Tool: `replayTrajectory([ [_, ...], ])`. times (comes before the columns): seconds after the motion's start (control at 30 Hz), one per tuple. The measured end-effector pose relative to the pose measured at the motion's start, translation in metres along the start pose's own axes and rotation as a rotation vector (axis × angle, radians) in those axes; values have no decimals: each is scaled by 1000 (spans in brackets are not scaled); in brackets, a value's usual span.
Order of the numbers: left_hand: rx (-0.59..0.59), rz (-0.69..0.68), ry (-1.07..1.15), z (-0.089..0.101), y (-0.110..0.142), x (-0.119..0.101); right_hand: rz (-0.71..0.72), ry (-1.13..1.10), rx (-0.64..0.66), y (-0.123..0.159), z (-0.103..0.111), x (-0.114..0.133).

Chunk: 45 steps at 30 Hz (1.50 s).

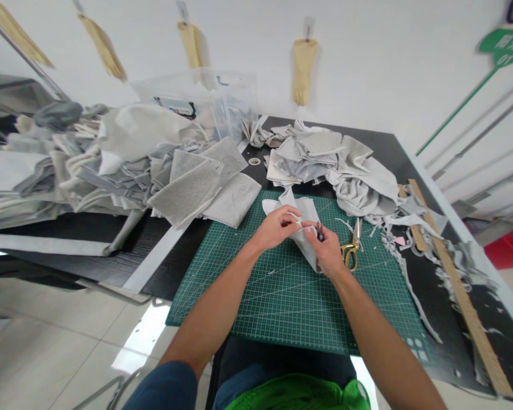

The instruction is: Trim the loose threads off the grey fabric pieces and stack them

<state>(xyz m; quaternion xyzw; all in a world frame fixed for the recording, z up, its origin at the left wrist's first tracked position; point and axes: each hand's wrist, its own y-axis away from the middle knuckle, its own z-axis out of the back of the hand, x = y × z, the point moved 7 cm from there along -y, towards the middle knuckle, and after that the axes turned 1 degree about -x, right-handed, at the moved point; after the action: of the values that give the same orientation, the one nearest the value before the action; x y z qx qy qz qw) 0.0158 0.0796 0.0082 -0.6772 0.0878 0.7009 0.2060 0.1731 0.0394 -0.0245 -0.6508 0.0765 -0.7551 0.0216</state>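
Observation:
A light grey piece of fabric (308, 209) is held up over the green cutting mat (282, 307). With closed fingers, my left hand (276, 230) pinches its upper edge. Close beside it, my right hand (326, 249) is closed on the same fabric. A small dark tool (320, 230) sticks up from the right hand's fingers; its kind is too small to make out. Gold-handled scissors (351, 250) lie on the mat just right of that hand, blades pointing away from me.
Grey fabric pieces (325, 151) are heaped behind the mat. A larger fabric pile (128, 136) covers the left side, before a clear plastic bin (235, 102). A tape roll (254, 162) lies between the heaps. Right of the mat are a long wooden ruler (461, 285) and fabric scraps (404, 267).

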Motion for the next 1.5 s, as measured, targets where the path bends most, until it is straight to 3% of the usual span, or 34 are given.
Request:
replayTrajectory([
  [0.23,45,-11,100,-6,2,-4,22,-92,-48,-3,5,5],
  [0.4,112,-7,67,-13,3,-1,-21,-34,-89,-4,8,2],
  [0.53,55,9,61,-11,2,2,-12,-42,-99,-4,9,0],
  [0.73,-7,58,63,-3,2,3,45,-67,-1,-3,3,2],
  [0.9,8,15,47,-5,3,-1,8,-38,-65,-4,8,-2],
  [1.27,-38,29,-98,-4,1,1,19,-52,-16,-2,5,2],
  [1.5,-71,-11,-228,-3,3,-5,121,195,117,1,-6,17],
])
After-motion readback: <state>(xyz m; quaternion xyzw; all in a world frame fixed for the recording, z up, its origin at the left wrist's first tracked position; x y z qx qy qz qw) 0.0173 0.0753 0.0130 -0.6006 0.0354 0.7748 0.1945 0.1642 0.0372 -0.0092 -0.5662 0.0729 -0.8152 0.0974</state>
